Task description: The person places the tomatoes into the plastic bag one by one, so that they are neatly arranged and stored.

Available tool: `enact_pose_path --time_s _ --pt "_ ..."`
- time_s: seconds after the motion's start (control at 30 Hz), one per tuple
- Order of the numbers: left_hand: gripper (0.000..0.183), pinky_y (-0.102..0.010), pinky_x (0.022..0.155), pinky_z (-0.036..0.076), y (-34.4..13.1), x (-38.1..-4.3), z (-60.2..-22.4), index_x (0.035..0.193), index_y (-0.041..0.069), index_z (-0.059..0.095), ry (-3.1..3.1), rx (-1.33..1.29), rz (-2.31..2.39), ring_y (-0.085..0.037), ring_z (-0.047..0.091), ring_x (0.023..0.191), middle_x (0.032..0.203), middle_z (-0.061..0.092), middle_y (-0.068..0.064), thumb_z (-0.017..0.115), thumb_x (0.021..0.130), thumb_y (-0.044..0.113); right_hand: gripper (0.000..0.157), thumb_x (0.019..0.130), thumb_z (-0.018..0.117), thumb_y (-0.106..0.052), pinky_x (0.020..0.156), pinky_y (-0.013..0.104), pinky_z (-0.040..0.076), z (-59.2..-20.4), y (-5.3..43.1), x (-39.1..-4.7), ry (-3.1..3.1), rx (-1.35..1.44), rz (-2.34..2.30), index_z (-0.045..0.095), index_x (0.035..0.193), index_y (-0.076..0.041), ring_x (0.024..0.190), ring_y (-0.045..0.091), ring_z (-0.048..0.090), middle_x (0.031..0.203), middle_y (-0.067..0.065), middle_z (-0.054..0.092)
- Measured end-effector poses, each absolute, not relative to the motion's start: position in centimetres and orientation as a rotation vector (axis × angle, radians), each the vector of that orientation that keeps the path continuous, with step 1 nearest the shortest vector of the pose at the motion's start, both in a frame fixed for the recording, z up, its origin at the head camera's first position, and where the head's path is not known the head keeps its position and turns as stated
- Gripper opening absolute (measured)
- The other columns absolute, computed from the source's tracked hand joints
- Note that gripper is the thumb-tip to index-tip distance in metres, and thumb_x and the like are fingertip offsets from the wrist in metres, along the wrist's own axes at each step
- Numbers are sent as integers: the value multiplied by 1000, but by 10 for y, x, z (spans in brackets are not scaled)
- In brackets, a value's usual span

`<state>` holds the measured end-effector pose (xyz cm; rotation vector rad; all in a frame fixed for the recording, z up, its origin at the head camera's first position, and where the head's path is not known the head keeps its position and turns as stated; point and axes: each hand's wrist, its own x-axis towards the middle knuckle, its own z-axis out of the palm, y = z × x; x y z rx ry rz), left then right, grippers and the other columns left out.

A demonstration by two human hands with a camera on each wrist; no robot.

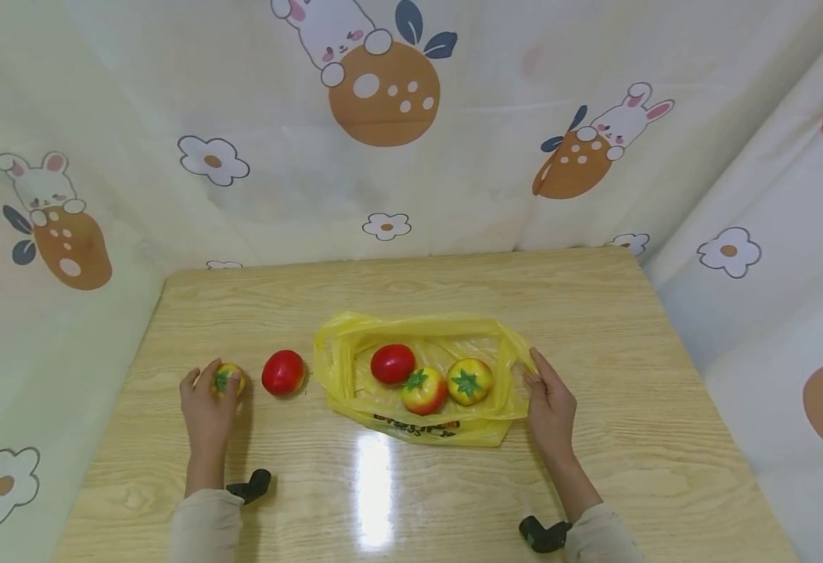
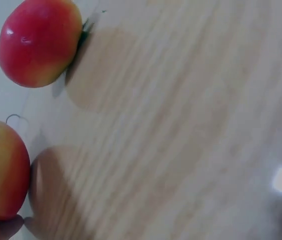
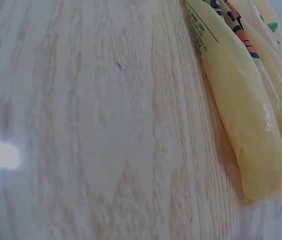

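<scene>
At the left of the table, my left hand grips a yellow-and-red artificial tomato with a green leafy top. In the left wrist view, a fingertip touches the underside of that tomato. Just to its right lies a red tomato. A yellow plastic bag lies spread in the middle, its mouth facing up. Inside it are a red tomato and two yellowish ones with green tops. My right hand pinches the bag's right edge, fingers partly hidden by the plastic.
The wooden table reaches back to a patterned curtain, which also hangs along both sides. Black wrist mounts stick out beside both forearms. Dark printing shows on the bag's front in the right wrist view.
</scene>
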<state>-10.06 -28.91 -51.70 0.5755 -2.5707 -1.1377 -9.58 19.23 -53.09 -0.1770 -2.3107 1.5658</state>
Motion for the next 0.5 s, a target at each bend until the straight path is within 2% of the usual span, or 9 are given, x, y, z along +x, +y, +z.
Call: enact_pose_path --time_s 0.13,0.33,0.5 --pt "56 -69 101 35 -290 -97 -517 140 1 47 -2623 614 -1130 -57 33 131 147 27 -34 68 92 19 46 97 41 12 92 3 40 -531 193 -95 -2327 -186 1547 51 140 0 113 28 62 142 18 53" --pt "56 -67 98 37 -291 -98 -520 138 1 50 -2563 572 -1093 -54 38 126 141 34 -34 72 89 14 45 98 40 11 91 2 40 -532 193 -94 -2325 -192 1560 51 141 0 106 -3 62 142 18 52" --pt "54 -67 96 39 -293 -102 -520 133 0 56 -2371 532 -1068 -53 43 122 137 39 -33 75 84 7 45 98 40 12 92 2 37 -532 193 -95 -2337 -183 1559 49 140 3 110 8 62 142 21 51"
